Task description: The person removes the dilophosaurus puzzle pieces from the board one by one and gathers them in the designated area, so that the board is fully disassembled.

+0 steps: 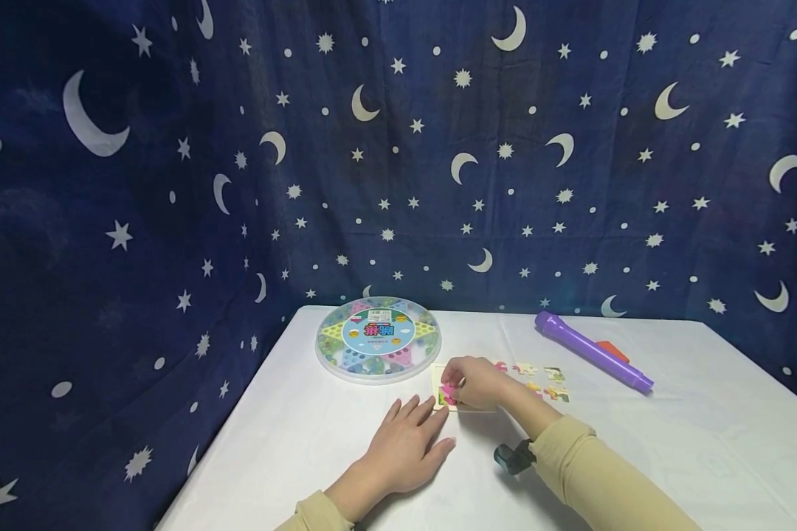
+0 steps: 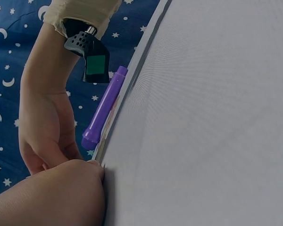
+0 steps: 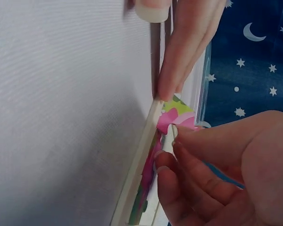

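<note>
R hand (image 1: 481, 383): now pinching pink puzzle pc (image 1: 448, 394), L end of tray (image 1: 436, 376)
L hand (image 1: 405, 448): spread on tbl (image 1: 272, 442), touching tray
Purple tube (image 1: 594, 352): off R

White table (image 1: 272, 442), surface faintly creased toward the right. Far left: round game board (image 1: 378, 335), flat, star pattern, blue centre label. Right of it and nearer the front: puzzle tray (image 1: 437, 377), pale rim, partly hidden by an arm's reach across it. Left hand (image 1: 405, 456) rests on the tabletop, fingertips at the tray's near left corner. Several pieces (image 1: 554, 375) lie right of the tray, apart. Far right: purple tube (image 1: 592, 352), lying aslant; orange item (image 1: 614, 348) just behind, partly covered by it.
</note>
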A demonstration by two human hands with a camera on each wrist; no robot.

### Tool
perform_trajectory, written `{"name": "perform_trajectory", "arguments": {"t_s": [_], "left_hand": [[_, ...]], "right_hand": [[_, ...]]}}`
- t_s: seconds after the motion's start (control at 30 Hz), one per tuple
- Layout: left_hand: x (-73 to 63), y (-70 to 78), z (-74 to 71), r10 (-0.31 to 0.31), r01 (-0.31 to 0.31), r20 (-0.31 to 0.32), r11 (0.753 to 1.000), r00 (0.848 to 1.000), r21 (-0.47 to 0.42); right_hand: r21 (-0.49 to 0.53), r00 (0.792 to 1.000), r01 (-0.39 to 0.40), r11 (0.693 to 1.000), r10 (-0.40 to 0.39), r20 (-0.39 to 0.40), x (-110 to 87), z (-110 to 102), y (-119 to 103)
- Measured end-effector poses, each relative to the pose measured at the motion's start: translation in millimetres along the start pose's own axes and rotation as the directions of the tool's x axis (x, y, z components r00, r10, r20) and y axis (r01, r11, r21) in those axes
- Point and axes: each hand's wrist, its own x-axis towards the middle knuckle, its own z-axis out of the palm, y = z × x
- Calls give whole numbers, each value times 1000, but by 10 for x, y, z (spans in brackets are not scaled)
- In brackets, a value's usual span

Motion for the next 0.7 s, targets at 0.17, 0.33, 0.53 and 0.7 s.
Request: {"name": "perform_trajectory", "arguments": {"t_s": [0.17,0.33,0.53,0.7], "left_hand": [[2,5,-13,-2,2,10,1000,1000,-1],[18,18,-24,2,-2,8,1000,1000,-3],[20,18,-25,-6,6,-4,1000,1000,-7],[18,6,-9,-5,5,-4,1000,1000,-27]], "right_hand": [[25,1000,-12,1000,12,3,-10,5,19],[70,1000,-19,997,19,0,-35,-56,83],[111,1000,-16,994,18,-15,-89,-191,182],[136,999,-27,990,29,-14,-133,-216,329]]}}
